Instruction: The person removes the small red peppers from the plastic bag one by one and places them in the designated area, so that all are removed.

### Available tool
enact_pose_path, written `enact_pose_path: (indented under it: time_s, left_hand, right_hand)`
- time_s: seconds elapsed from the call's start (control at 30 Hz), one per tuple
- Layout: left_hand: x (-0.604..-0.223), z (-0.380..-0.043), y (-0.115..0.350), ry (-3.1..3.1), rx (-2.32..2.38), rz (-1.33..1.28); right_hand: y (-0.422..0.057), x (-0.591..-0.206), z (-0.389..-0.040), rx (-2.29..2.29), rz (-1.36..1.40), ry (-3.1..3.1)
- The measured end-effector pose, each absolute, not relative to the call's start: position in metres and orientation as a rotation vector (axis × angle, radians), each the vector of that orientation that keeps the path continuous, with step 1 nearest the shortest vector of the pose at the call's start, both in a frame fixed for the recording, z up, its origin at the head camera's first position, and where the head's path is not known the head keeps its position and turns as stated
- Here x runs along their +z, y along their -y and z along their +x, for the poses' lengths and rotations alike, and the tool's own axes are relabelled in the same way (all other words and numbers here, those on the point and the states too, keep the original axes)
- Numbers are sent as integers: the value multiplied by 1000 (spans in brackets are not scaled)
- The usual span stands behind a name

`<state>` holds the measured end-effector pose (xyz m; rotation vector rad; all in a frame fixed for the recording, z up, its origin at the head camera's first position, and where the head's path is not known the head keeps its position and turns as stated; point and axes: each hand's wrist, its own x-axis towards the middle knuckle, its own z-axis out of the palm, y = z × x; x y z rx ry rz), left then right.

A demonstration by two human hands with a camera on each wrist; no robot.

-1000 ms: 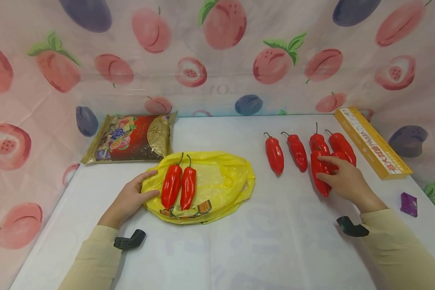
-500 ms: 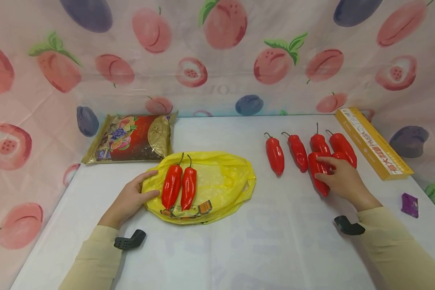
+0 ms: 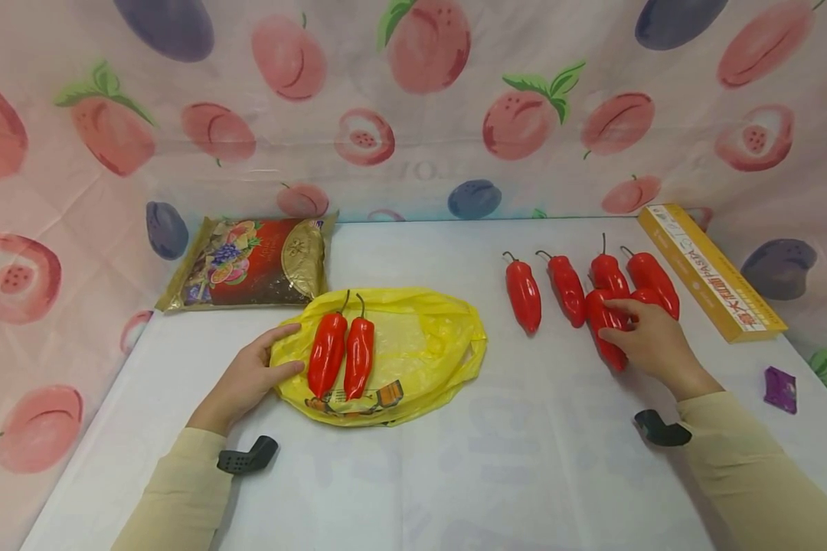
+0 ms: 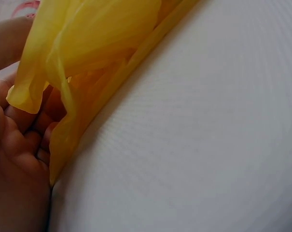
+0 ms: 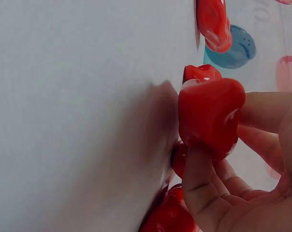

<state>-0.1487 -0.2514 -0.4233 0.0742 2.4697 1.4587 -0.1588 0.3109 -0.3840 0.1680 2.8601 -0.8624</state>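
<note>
My right hand (image 3: pixel 651 340) pinches a glossy red chili pepper (image 3: pixel 601 314) between thumb and fingers, at the front of a cluster of similar peppers. In the right wrist view the gripped pepper (image 5: pixel 211 116) points its blunt end at the camera, with a shadow on the white surface beside it. My left hand (image 3: pixel 251 375) is at the left edge of a yellow plastic bag (image 3: pixel 413 344), which lies flattened with two red peppers (image 3: pixel 327 356) on it. In the left wrist view, the bag's edge (image 4: pixel 63 96) passes between the thumb and curled fingers.
Two red peppers (image 3: pixel 523 297) lie apart, left of the cluster. A yellow pasta box (image 3: pixel 713 272) is at the right edge, with a small purple packet (image 3: pixel 779 389) in front of it. A gold and red food bag (image 3: pixel 251 264) rests at the back left, against printed cloth.
The right hand and the pepper it pinches have shifted slightly left, and that pepper has tilted a little. My left hand, the yellow bag and the peppers on it stay where they were.
</note>
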Motion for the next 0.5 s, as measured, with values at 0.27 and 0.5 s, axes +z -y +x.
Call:
enact_pose_path:
  time_s: [0.27, 0.5]
  left_hand:
    - [-424, -149, 251, -2451, 1484, 73]
    - [-423, -148, 251, -2462, 1465, 57]
  right_hand:
    - [-313, -389, -161, -865, 173, -2865]
    - [-314, -391, -162, -869, 158, -2874]
